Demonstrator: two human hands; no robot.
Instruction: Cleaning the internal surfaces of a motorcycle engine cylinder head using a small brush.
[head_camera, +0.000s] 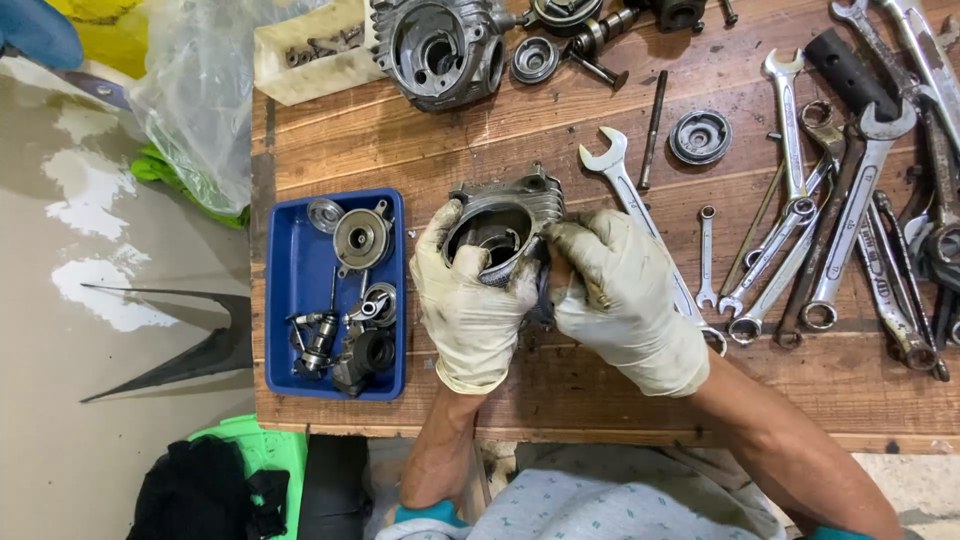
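I have both gloved hands on a finned metal cylinder (505, 225), holding it just above the wooden table (600, 390) right in front of me. My left hand (470, 300) grasps its near-left rim, thumb hooked into the open bore. My right hand (620, 295) is clenched on its right side, fingers (570, 240) curled over the edge.

Just left of my left hand sits a blue tray (290, 290) with small engine parts in it. Close beside my right hand, partly under it, lies a long wrench (625, 190), and further right a heap of wrenches (850, 230). Beyond my hands, at the far edge, rests an engine casing (440, 50), with a round metal cap (700, 137) off to its right and a clear plastic bag (195, 90) far left.
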